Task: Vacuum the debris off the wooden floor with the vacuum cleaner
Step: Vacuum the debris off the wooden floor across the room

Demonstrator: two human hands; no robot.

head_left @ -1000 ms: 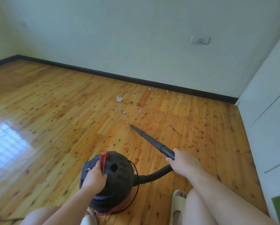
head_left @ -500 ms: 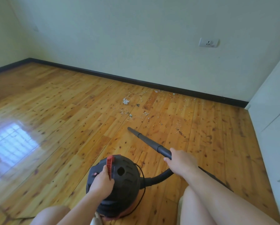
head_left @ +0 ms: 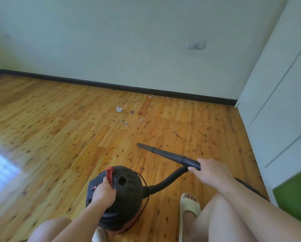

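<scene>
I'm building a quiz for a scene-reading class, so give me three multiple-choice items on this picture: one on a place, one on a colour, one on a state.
1. Where does the debris lie from the tip of the wand?
A. Ahead of it, toward the baseboard
B. Behind the person
C. On a rug

2. What colour is the ribbed strip on top of the vacuum cleaner?
A. Blue
B. Red
C. Yellow

3. What is the right hand doing?
A. Hanging free
B. Waving in the air
C. Gripping the wand

Answers:
1 A: the bits are scattered between the tip and the baseboard.
2 B: the strip stands out red against the black body.
3 C: its fingers curl round the wand's near end.
</scene>
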